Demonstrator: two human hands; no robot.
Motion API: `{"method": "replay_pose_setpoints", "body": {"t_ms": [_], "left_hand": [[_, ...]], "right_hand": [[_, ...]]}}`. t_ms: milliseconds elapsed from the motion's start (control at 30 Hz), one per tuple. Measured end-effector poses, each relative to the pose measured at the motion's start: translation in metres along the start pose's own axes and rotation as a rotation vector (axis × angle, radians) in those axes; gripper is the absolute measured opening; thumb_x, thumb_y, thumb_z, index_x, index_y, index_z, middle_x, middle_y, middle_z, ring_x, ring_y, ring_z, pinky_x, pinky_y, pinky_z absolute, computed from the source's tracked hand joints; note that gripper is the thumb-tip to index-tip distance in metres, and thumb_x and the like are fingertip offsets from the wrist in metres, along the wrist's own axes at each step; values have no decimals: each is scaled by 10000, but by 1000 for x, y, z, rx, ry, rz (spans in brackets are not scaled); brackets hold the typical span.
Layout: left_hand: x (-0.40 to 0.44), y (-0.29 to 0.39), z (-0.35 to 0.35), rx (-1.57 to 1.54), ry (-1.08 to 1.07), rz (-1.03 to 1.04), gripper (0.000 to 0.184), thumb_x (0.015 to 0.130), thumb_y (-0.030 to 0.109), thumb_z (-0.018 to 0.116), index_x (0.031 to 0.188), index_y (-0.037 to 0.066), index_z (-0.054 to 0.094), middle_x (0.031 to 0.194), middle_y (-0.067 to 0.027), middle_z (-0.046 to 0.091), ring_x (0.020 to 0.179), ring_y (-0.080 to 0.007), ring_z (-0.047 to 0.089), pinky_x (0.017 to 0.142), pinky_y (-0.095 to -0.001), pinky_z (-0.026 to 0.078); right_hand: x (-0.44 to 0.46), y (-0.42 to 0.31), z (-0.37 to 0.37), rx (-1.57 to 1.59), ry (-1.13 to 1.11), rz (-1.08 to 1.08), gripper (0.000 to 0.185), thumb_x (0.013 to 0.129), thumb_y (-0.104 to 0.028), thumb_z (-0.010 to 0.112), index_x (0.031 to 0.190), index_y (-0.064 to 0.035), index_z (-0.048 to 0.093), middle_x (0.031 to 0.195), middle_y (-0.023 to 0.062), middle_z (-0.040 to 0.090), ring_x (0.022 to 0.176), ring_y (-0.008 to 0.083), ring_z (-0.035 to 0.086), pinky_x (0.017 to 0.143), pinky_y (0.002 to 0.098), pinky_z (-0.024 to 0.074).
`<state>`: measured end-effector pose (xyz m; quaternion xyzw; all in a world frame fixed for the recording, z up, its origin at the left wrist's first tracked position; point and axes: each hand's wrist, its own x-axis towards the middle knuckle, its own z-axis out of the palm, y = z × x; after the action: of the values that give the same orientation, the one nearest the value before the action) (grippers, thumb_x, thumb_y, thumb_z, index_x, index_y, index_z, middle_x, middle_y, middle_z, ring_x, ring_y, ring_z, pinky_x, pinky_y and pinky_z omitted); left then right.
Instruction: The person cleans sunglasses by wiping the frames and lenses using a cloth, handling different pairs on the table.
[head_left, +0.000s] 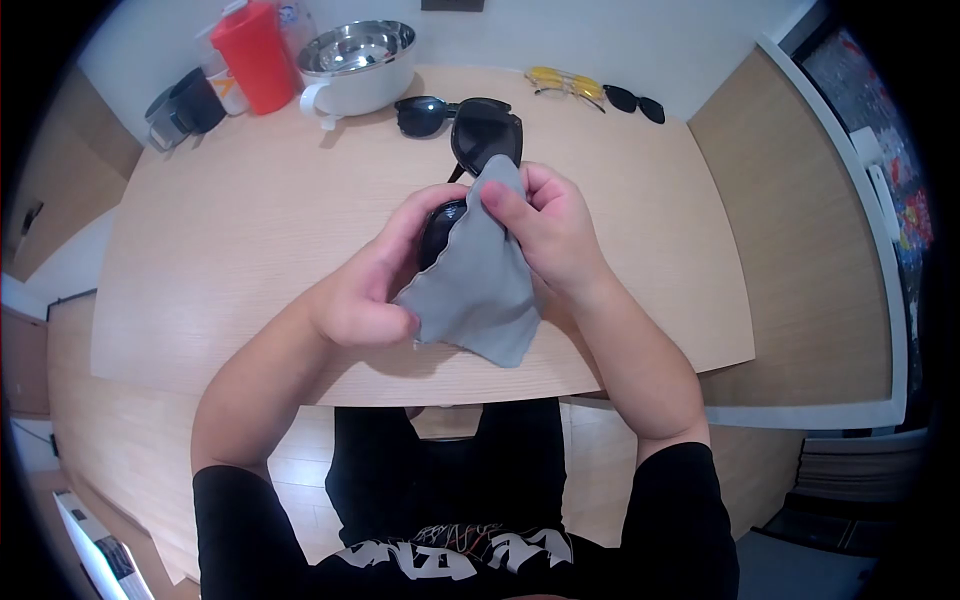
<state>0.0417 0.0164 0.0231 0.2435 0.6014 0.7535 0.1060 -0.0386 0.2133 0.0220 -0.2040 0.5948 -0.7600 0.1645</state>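
A pair of large black sunglasses (487,137) is held tilted above the table, one dark lens pointing away from me and the other nearer my left palm. A grey cleaning cloth (482,285) drapes over the middle of the frame and hangs down toward the table's front edge. My left hand (382,270) is closed round the near lens, its thumb by the cloth's left corner. With thumb and bent fingers, my right hand (553,225) pinches the cloth against the sunglasses near the far lens. The cloth hides the bridge and part of the frame.
Just behind lie other dark sunglasses (422,116). At the back right are yellow-lensed glasses (565,82) and small black sunglasses (635,103). A white pot with a steel inside (365,85), a red jug (258,60) and a dark mug (195,103) stand back left.
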Motion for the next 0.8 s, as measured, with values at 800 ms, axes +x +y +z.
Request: {"method": "replay_pose_setpoints", "body": {"t_ms": [800], "left_hand": [[7,-13,2,130,98,212,804,721,-49,667,1448,49,339,1302,-106,501,1180,-177,532,1014,-316,416]], "right_hand": [[-8,-17,6,-83,-21,105,464,680,-264,901,839,-48,522,777,66,642,674,120,631,592,258,518]]}}
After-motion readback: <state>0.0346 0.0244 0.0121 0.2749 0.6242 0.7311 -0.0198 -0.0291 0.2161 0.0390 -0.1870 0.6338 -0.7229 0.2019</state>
